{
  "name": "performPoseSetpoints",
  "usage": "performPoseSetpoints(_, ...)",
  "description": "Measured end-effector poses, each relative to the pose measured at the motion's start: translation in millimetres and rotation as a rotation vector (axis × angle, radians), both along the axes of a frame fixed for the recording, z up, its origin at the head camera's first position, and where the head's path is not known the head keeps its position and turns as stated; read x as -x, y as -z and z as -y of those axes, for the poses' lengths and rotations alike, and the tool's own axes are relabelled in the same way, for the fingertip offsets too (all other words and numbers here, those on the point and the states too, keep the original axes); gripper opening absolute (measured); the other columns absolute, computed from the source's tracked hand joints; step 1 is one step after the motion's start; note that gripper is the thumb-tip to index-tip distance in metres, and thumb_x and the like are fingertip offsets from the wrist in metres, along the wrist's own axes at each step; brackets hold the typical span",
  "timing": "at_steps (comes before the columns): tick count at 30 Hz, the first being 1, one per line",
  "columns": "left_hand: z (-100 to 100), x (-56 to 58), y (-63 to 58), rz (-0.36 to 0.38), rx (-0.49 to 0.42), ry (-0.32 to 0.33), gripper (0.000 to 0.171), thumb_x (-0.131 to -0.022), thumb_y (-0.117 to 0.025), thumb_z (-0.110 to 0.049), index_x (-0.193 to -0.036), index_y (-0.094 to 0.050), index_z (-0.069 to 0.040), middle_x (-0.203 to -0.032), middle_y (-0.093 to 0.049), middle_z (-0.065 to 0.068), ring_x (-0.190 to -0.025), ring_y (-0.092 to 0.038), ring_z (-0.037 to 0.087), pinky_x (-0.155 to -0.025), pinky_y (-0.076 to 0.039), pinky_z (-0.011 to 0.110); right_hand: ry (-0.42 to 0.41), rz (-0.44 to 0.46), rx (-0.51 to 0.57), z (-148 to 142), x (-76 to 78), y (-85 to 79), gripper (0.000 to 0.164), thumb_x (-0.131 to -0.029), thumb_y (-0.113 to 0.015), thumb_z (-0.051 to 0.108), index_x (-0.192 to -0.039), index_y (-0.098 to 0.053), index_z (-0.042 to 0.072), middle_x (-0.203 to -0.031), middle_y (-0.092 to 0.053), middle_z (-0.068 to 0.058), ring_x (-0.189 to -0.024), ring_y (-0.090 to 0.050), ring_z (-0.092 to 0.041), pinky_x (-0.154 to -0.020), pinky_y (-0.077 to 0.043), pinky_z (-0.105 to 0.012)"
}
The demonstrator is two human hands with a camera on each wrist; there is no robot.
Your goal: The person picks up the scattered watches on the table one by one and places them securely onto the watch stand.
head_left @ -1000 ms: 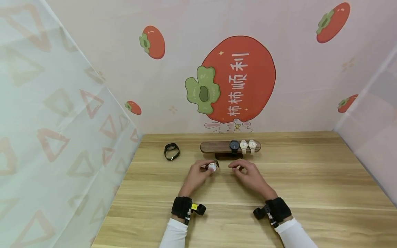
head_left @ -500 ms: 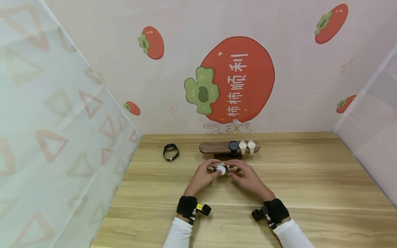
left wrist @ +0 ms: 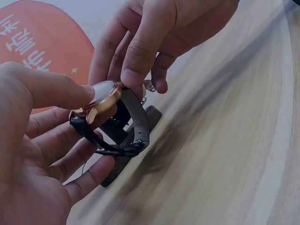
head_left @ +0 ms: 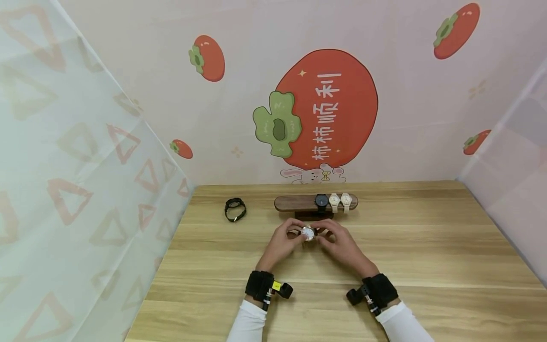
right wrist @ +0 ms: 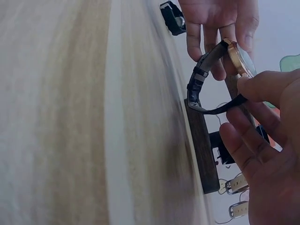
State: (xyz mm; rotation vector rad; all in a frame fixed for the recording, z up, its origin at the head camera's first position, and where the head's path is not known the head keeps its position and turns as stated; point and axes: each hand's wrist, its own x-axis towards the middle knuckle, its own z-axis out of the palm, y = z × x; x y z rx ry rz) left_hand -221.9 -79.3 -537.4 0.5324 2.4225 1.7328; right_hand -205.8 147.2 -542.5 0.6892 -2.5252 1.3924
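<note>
A wristwatch (head_left: pixel 307 233) with a white dial, rose-gold case and black strap is held between both hands, above the table. My left hand (head_left: pixel 279 246) pinches one side of it; in the left wrist view its thumb lies over the dial's edge, with fingers under the case (left wrist: pixel 110 104). From the other side my right hand (head_left: pixel 345 247) grips it, thumb at the case where the strap joins. The strap (right wrist: pixel 197 84) hangs below as a closed loop. Just behind the hands stands a dark wooden watch stand (head_left: pixel 292 203), bearing a black watch (head_left: pixel 322 201) and two cream watches (head_left: pixel 334 201).
Another black watch (head_left: pixel 235 210) rests on its strap loop on the wooden table (head_left: pixel 205 294), at the back left. A wall (head_left: pixel 231 114) printed with persimmons rises behind the table. Side panels (head_left: pixel 85 199) border it left and right.
The left hand has brought the wristwatch rightward to the right hand. The right hand, empty and apart one second ago, now grips the watch too. The stand's watches stay put.
</note>
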Motion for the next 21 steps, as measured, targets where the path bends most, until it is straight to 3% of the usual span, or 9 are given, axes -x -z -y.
performPoseSetpoints(6, 1.3, -0.2, 2.9, 0.022, -0.057, 0.019, 0.031, -0.1, -0.073, -0.006, -0.13, -0.065, -0.011, -0.134, -0.069, 0.014, -0.118, -0.072, 0.031, -0.101, -0.061, 0.04, 0.043, 0.007, 0.016, -1.3, 0.5, 2.3, 0.037, -0.096, -0.077, 0.0, -0.13, -0.073, 0.013, -0.121, -0.071, -0.004, -0.104, -0.07, -0.021, -0.086, -0.064, -0.031)
performPoseSetpoints(10, 2.5, -0.4, 5.2, 0.047, -0.07, 0.033, 0.04, -0.098, -0.075, -0.003, -0.134, -0.063, -0.015, -0.143, -0.062, 0.015, -0.116, -0.073, 0.033, -0.097, -0.062, 0.041, 0.068, -0.001, 0.036, -2.6, 1.4, 4.3, 0.035, -0.095, -0.079, 0.001, -0.127, -0.074, 0.015, -0.119, -0.072, -0.005, -0.102, -0.071, -0.022, -0.084, -0.064, -0.03)
performPoseSetpoints(14, 2.7, 0.0, 7.3, 0.031, -0.079, 0.023, 0.041, -0.098, -0.077, -0.009, -0.134, -0.06, -0.019, -0.143, -0.063, 0.012, -0.117, -0.073, 0.031, -0.097, -0.062, 0.039, 0.074, -0.006, 0.045, -1.8, 1.4, 5.1, 0.034, -0.094, -0.081, 0.003, -0.126, -0.074, 0.014, -0.117, -0.073, -0.005, -0.1, -0.071, -0.024, -0.082, -0.063, -0.029)
performPoseSetpoints(21, 2.6, -0.4, 5.9, 0.015, -0.136, -0.03, 0.033, -0.099, -0.077, -0.008, -0.128, -0.061, -0.007, -0.136, -0.063, 0.015, -0.116, -0.073, 0.036, -0.097, -0.063, 0.035, 0.075, 0.041, 0.065, 0.2, -1.3, 1.7, 0.033, -0.092, -0.084, 0.01, -0.123, -0.074, 0.013, -0.114, -0.073, -0.005, -0.098, -0.071, -0.025, -0.082, -0.064, -0.032)
